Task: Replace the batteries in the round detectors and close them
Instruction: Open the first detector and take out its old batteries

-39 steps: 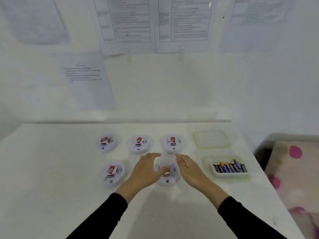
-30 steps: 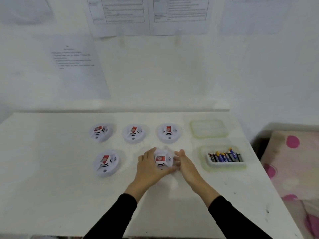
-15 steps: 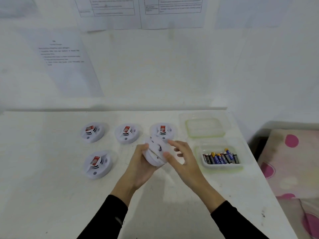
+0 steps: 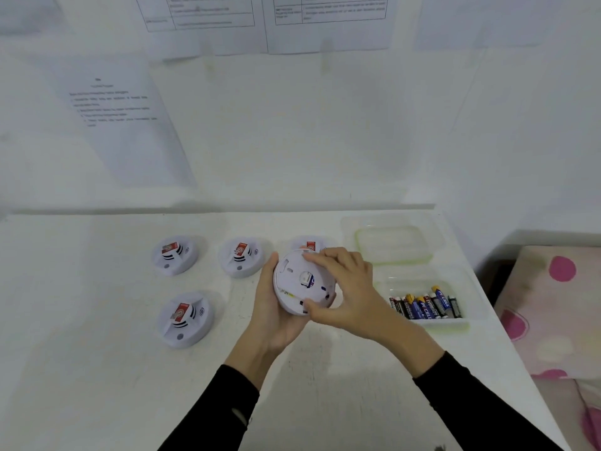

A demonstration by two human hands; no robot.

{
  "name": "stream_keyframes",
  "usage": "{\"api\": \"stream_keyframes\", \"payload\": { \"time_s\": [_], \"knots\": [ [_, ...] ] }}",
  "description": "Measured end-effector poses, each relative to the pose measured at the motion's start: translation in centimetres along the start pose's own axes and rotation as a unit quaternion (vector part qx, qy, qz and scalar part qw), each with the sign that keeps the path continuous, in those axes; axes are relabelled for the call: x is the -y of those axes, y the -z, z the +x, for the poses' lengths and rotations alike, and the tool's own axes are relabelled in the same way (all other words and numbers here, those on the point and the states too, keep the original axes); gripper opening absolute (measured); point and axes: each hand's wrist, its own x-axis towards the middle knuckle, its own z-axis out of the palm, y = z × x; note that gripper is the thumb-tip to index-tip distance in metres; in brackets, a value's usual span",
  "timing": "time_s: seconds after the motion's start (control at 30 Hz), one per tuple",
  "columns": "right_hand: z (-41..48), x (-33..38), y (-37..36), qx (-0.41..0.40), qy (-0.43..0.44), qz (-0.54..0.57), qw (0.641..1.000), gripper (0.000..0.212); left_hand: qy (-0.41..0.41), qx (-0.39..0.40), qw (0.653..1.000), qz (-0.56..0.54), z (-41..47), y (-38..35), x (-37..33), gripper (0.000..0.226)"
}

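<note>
Holding one round detector (image 4: pixel 300 281) over the table (image 4: pixel 97 369), curling the left hand (image 4: pixel 276 315) around its edge, pinching its rim with the right hand (image 4: pixel 349 294). Working beside the battery box (image 4: pixel 426 324), with four other detectors (image 4: pixel 185 317) lying left and behind.

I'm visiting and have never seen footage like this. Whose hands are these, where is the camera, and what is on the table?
No machine here: a person in black sleeves works bare-handed, and one camera worn on their head looks forward and down. The left hand cradles a white round plastic detector, lifted off the white table with its back face toward the camera; the right hand grips its rim from the other side. Four more white round detectors with red labels lie on the table, one partly hidden behind the hands. To the right, a clear plastic box holds loose batteries, and its clear lid lies beyond it. Printed sheets hang on the wall.
</note>
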Motion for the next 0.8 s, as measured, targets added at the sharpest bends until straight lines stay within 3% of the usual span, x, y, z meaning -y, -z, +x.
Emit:
{"api": "stream_keyframes", "payload": {
  "time_s": [0.2, 0.47, 0.8],
  "knots": [
    [1.3, 0.1, 0.9, 0.055, 0.019, -0.001, 0.998, 0.077, 0.011, 0.014, 1.000, 0.015, 0.7, 0.1, -0.7, 0.056],
    [2.1, -0.2, 1.1, 0.048, 0.091, -0.005, 0.995, 0.074, 0.008, 0.014, 1.000, 0.007, 0.9, 0.1, -1.2, 0.050],
    [1.2, -0.7, 1.0, -0.001, 0.085, 0.005, 0.996, 0.071, -0.036, 0.009, 0.999, -0.005, 1.2, 1.1, -1.5, 0.052]
  ]
}}
